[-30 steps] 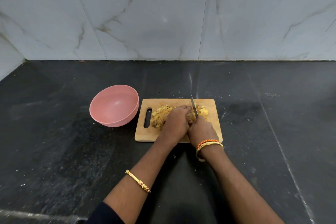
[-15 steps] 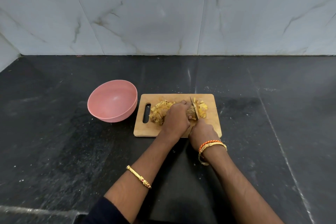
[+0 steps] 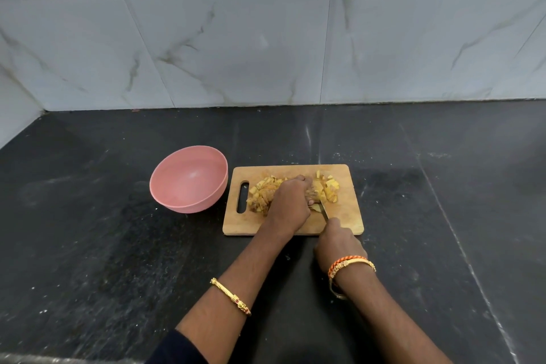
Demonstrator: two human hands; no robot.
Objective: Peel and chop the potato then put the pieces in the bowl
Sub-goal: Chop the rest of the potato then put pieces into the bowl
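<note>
A wooden cutting board (image 3: pixel 348 216) lies on the black counter with yellow potato pieces (image 3: pixel 261 193) piled on its left half and more potato pieces (image 3: pixel 329 190) on its right. My left hand (image 3: pixel 291 204) curls over the uncut potato chunk (image 3: pixel 316 189) in the middle and holds it down. My right hand (image 3: pixel 338 244) grips the handle of a knife (image 3: pixel 324 210), whose blade lies low against the potato beside my left fingers. A pink bowl (image 3: pixel 189 179) stands empty left of the board.
The black stone counter (image 3: pixel 443 201) stretches to both sides of the board. A marble-tiled wall (image 3: pixel 266 38) closes the back and the left corner. The counter's front edge runs along the bottom left.
The knife blade has come down from raised to low on the board, and my right hand has drawn back toward me. My left hand stays on the potato.
</note>
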